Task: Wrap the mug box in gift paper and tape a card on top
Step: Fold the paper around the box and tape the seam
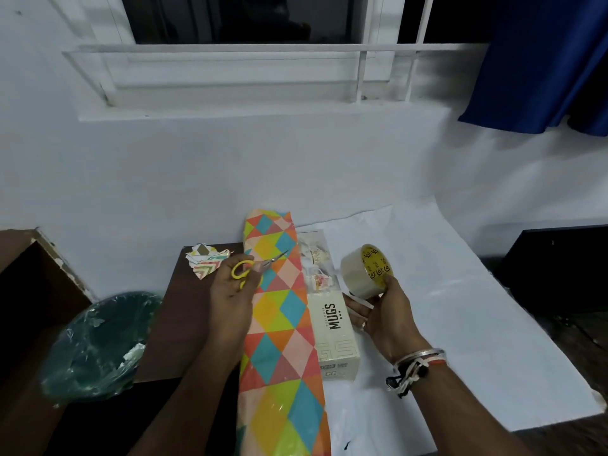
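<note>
Head view: left hand (230, 301) grips yellow-handled scissors (242, 270); right hand (383, 315) clasps clear tape roll (363, 271); cream cardboard mug box (332, 330) looks stiff, I'd grip its long sides.

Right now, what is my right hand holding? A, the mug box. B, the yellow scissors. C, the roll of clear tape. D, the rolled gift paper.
C: the right hand grips the tape roll above the white sheet, while the left hand holds the scissors. The mug box and gift paper lie on the table between them.
</note>
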A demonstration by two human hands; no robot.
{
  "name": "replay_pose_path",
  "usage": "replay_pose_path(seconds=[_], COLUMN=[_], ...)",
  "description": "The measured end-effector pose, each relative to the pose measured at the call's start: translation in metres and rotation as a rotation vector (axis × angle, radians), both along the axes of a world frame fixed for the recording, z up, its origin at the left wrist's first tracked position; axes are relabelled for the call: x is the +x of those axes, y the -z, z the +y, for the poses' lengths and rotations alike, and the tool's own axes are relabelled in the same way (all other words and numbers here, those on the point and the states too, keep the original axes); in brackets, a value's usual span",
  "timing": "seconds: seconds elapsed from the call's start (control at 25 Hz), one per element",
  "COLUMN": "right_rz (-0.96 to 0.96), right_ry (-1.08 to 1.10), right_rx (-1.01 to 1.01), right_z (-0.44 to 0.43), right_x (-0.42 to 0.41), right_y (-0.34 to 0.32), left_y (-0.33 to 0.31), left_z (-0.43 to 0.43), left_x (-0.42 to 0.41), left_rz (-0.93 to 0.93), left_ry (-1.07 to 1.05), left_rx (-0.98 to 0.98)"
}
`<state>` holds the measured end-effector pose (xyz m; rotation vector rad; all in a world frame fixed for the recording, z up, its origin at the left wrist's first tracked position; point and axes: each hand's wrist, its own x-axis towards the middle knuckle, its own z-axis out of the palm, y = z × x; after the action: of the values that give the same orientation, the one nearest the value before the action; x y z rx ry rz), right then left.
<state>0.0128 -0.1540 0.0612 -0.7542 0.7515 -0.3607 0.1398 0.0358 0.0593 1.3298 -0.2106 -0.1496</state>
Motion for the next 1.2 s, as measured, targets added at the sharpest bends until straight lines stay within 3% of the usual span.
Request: replay_pose_path(seconds=[0.2,0.36,0.48,0.68,0.84,1.08,1.2], right_rz=[0.029,0.041,0.069,0.228,0.210,0.210,0.324], right_ry=[-0.088,-0.076,-0.110,-0.071,-0.141,-0.384,-0.450], right_rx=[-0.021,-0.078,-0.076,-0.234,-0.362,-0.820,-1.146], right_z=[-0.006,-0.002,-0.007,-0.025,-0.027,-0.007,0.006], right_x=[0.002,0.002,0.000,-0.007,-0.009,-0.004,0.002], right_y=[0.006,0.007,0.008,0.009,-0.002,-0.041,-0.045], left_y=[0.001,0.005,0.002,0.004,0.002,-0.001,-0.005], left_z=[-0.004,-0.010,-0.011,-0.008,-0.009,-0.010,-0.010], left_x=[-0.004,-0.011,-0.014,-0.009,-0.001,0.004,0.006], left_rz=[-0.106,-0.308,-0.371,-0.255,-0.152,-0.026,0.016], left_ry=[0.146,0.076,0.101,0.086,0.152,0.126,0.136], left_rx=[0.111,0.601,0.748,0.666,0.491,0.247,0.205])
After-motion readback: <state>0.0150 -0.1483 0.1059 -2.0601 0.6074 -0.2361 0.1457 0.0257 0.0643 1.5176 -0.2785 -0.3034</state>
